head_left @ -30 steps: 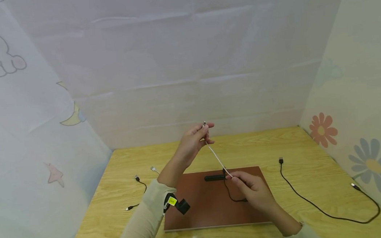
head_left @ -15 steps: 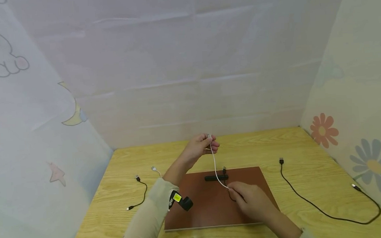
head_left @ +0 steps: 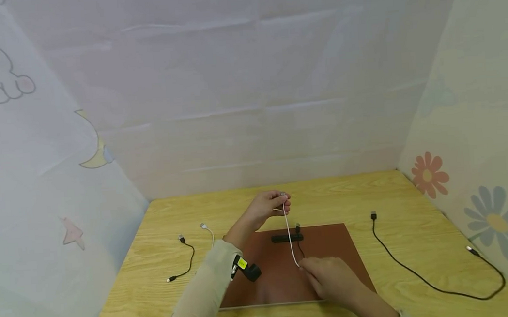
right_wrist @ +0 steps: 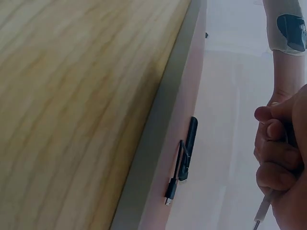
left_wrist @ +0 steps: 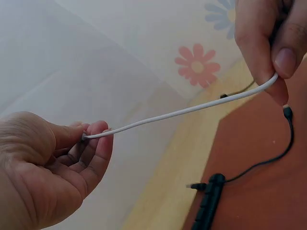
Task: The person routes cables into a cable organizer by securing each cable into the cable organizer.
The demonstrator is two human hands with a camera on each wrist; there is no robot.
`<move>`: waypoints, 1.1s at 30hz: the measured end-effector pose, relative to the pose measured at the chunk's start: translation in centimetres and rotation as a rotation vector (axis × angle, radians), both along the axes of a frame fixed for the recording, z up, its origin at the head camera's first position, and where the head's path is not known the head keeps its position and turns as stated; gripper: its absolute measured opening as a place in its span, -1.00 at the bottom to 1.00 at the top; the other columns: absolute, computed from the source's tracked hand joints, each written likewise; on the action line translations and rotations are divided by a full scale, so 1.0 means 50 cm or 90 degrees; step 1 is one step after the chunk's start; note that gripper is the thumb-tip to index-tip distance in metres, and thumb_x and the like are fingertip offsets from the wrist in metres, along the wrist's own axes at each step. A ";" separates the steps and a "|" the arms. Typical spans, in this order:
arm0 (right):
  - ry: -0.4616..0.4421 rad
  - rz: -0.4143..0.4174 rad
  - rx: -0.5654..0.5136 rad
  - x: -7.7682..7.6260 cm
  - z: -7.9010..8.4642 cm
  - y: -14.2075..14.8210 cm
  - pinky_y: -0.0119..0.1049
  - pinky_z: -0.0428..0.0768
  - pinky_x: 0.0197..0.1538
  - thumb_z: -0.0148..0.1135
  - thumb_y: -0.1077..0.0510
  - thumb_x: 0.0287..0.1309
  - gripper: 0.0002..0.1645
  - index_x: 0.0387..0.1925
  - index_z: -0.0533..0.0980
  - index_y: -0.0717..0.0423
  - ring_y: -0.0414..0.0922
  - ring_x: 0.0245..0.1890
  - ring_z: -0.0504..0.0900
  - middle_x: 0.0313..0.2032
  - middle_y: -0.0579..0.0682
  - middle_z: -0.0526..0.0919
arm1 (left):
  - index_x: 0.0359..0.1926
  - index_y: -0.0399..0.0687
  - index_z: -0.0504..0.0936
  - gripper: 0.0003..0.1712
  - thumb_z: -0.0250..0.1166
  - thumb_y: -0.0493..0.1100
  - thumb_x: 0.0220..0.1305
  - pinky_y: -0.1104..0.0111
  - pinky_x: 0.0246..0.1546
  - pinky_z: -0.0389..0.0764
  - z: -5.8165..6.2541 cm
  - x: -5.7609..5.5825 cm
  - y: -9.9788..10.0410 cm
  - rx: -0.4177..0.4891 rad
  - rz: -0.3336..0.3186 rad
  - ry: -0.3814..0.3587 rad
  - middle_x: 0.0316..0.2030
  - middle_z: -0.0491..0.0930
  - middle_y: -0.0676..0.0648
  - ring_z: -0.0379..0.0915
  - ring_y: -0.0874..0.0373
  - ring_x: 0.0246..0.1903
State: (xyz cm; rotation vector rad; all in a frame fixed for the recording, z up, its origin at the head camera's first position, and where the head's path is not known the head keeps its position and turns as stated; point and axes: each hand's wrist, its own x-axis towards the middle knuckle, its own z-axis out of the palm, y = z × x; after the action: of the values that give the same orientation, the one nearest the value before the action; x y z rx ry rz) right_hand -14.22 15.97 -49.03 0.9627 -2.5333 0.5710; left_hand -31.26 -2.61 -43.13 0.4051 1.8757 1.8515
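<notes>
Hands, two: left hand, right hand. White cables, two: held cable, between the hands; loose cable, left of the grip. Black cables, three: short cable, left of the grip; long cable, right of it; clipped cable, below it. Holder, one, below. Board, one, beneath. Table, one. Flower prints, two, right: red flower, blue flower.

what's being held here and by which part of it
A white cable, by both its ends: the left hand pinches one end, and the right hand grips it near the other, whose plug pokes out.
</notes>
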 end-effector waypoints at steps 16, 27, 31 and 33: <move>-0.052 0.001 0.066 0.005 -0.024 0.005 -0.44 0.27 -0.59 0.33 0.22 0.28 -0.78 -0.42 0.47 -0.07 -0.44 -0.64 0.28 -0.58 -0.35 0.40 | -0.04 -0.42 0.61 -0.79 0.16 -0.32 0.49 0.26 -0.15 0.73 -0.076 -0.011 0.019 -0.036 0.014 -0.002 -0.01 0.57 -0.53 0.69 -0.09 -0.16; -0.123 -0.001 0.095 0.009 -0.034 0.016 -0.40 0.29 -0.61 0.28 0.17 0.34 -0.76 -0.44 0.45 -0.11 -0.40 -0.66 0.34 -0.60 -0.32 0.42 | -0.13 -0.54 0.59 -0.84 0.22 -0.41 0.42 0.05 -0.05 0.70 -0.118 -0.005 0.035 -0.043 0.023 0.008 -0.14 0.66 -0.29 0.68 0.06 -0.30; -0.163 -0.001 0.092 0.008 -0.038 0.016 -0.41 0.30 -0.61 0.24 0.15 0.39 -0.73 -0.47 0.43 -0.12 -0.41 -0.66 0.36 -0.62 -0.35 0.41 | -0.03 -0.58 0.58 -0.77 0.22 -0.41 0.41 0.00 -0.04 0.68 -0.133 -0.005 0.039 -0.048 0.031 0.006 -0.25 0.67 -0.26 0.69 -0.05 -0.26; -0.182 -0.002 0.088 0.007 -0.038 0.016 -0.42 0.31 -0.61 0.23 0.15 0.39 -0.72 -0.47 0.43 -0.13 -0.42 -0.66 0.35 -0.63 -0.36 0.40 | 0.00 -0.57 0.58 -0.75 0.22 -0.40 0.41 0.05 -0.08 0.70 -0.136 -0.005 0.039 -0.059 0.033 0.011 -0.25 0.68 -0.28 0.70 -0.07 -0.25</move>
State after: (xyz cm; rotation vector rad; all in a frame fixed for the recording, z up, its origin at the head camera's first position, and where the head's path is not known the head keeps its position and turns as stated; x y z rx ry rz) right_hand -13.86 16.76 -50.92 0.9845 -2.8607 0.5742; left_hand -31.50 -0.64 -49.91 0.3447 1.9921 1.7920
